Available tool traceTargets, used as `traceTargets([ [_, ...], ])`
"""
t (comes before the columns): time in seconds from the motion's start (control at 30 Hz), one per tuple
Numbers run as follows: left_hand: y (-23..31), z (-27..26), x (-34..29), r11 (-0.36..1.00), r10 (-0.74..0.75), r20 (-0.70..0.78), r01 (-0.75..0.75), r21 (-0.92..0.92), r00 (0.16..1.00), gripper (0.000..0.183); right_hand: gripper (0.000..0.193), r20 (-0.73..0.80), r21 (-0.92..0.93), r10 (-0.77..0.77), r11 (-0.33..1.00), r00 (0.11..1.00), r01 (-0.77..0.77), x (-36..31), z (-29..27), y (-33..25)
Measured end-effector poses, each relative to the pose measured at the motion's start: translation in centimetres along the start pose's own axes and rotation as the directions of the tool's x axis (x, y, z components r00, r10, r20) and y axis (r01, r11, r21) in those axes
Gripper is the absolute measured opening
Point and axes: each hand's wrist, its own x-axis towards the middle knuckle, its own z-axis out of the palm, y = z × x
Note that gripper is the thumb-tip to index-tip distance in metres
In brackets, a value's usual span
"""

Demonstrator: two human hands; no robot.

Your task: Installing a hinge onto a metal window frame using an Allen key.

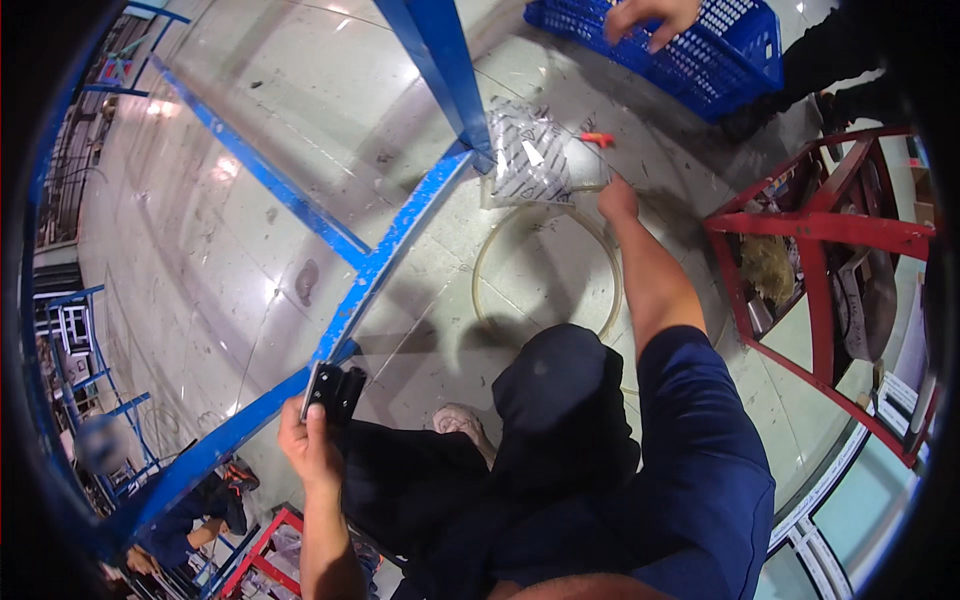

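Note:
My left hand (pixel 313 445) is closed round a black hinge (pixel 337 392), a plate with screw holes and a thick barrel, held beside the blue metal frame (pixel 395 235). My right arm stretches forward to the floor, where my right hand (pixel 619 203) is closed near the edge of a clear plastic bag (pixel 530 155) with dark printed stripes. What its fingers hold, if anything, is too small to make out. Just beyond it lies a red-handled screwdriver (pixel 597 139). A loop of pale tubing (pixel 478 275) rests on the floor between my right hand and my knee.
Another person's hand (pixel 655 18) hangs over a blue plastic basket (pixel 720 70) at the far right. To my right stands a red metal rack (pixel 820 228) with parts in it. A person in dark clothes (pixel 185 520) is at the lower left, near another red frame (pixel 265 555).

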Motion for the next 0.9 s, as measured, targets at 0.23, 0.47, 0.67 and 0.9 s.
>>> traceTargets([
  [0.23, 7.1, 0.7, 1.7, 0.75, -0.281, 0.203, 0.347, -0.563, 0.938, 0.024, 0.019, 0.507, 0.839, 0.142, 0.147, 0.85, -0.524, -9.7, -8.1, 0.2],
  [0.47, 8.4, 0.7, 1.6, 0.63, -0.04, 0.259, 0.225, -0.743, 0.965, 0.016, 0.012, -0.188, 0.972, -0.265, 0.09, 0.946, 0.218, -28.6, -18.6, -2.8],
  [0.67, 16.1, -3.1, 3.2, 0.938, 0.186, 0.213, -0.109, -0.328, 0.959, 0.021, 0.02, -0.217, 0.949, -0.641, 0.038, 0.736, 0.313, -34.0, -22.0, -16.0],
  [0.9, 15.7, -5.5, 1.8, 0.96, 0.277, 0.373, -0.266, -0.082, 0.886, 0.024, 0.032, -0.187, 0.982, -0.836, -0.139, 0.516, 0.13, -43.5, -24.7, -25.0],
])
